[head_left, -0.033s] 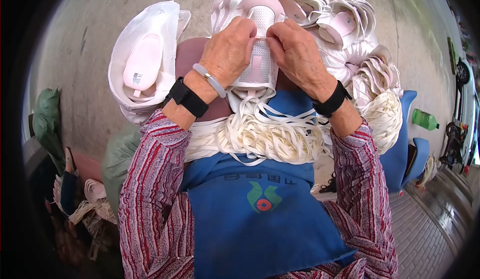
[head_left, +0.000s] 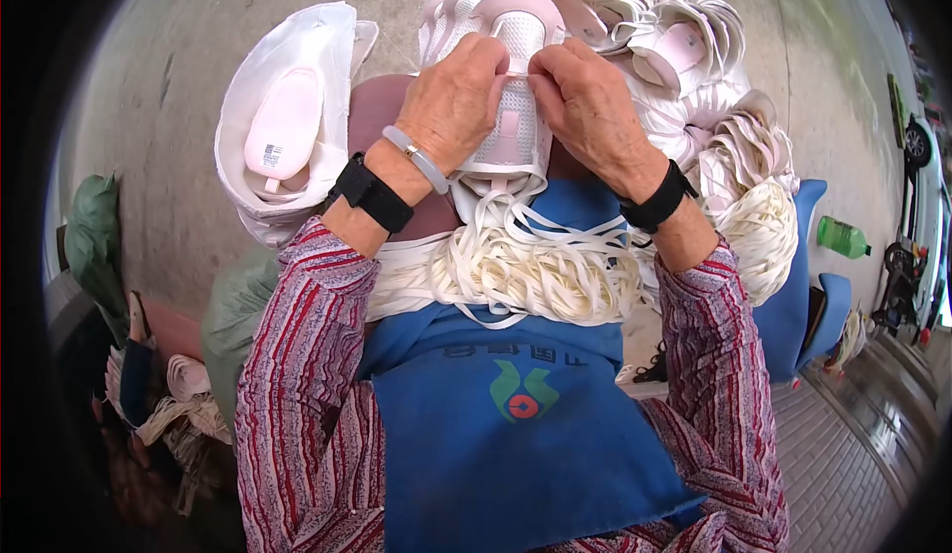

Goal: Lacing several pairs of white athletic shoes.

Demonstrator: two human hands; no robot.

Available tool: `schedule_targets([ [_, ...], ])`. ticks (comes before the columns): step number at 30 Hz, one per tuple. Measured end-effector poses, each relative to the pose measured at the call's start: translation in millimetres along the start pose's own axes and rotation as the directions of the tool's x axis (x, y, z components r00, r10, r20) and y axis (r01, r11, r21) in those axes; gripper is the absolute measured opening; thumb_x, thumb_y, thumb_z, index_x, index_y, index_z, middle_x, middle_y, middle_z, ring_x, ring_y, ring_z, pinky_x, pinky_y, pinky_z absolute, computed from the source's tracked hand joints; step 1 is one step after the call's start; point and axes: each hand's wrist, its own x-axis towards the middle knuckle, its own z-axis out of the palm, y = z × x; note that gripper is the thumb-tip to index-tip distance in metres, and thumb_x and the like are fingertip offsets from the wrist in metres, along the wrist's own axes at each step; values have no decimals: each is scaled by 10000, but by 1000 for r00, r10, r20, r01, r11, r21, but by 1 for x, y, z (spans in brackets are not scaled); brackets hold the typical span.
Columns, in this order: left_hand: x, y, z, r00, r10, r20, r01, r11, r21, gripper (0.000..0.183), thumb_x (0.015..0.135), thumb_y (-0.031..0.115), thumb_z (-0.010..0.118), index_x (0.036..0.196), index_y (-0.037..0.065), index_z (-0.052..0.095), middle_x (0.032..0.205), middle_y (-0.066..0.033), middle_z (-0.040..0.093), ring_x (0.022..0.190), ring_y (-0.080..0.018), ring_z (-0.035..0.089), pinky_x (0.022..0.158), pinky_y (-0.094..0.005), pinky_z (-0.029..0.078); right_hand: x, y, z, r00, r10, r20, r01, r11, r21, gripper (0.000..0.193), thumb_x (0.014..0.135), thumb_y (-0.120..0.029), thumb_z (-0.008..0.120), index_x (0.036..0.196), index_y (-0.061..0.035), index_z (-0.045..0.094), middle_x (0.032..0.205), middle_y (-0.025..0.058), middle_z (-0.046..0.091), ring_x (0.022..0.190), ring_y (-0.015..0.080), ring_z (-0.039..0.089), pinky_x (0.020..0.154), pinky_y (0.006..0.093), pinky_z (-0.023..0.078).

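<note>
A white mesh shoe upper with pale pink trim [head_left: 518,126] lies in front of me, its toe end pointing away. My left hand [head_left: 461,82] is closed in a pinch at its left side. From the right, my right hand [head_left: 585,92] pinches at the same height. A short stretch of white shoelace [head_left: 519,75] runs across the upper between my fingers; the fingertips hide its ends. Below the upper, a thick bundle of cream shoelaces [head_left: 555,270] lies across my lap over a blue apron [head_left: 516,493].
More shoe uppers [head_left: 684,52] are piled at the far right, above another lace bundle [head_left: 759,241]. At left stands a white holder [head_left: 238,126] with pink-white shoe parts. A green bottle [head_left: 843,238] lies on the floor. A green sack [head_left: 94,241] and another person's arm are at far left.
</note>
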Motion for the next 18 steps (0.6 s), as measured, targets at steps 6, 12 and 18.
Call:
schedule_targets([
  [6,0,1,-1,1000,6,6,-6,1000,4,95,860,49,601,905,20,523,864,-132,553,777,-336,579,673,-388,481,0,-1,0,998,-57,13,58,997,-53,79,815,-71,606,869,-14,596,840,174,588,767,347,617,677,427,494],
  [12,-1,1,-3,1000,12,29,-13,999,36,102,885,102,580,948,49,521,920,-138,570,806,-367,624,657,-444,520,0,-3,1,995,-100,19,102,989,-109,53,819,-31,556,866,-7,560,871,176,570,746,357,630,647,419,517],
  [18,-1,2,-2,1000,16,18,-16,999,38,98,880,80,581,941,41,515,907,-140,563,803,-360,611,659,-429,509,2,-5,-1,993,-91,70,100,986,-133,73,802,-25,563,872,-2,564,878,174,571,753,348,634,649,412,520],
])
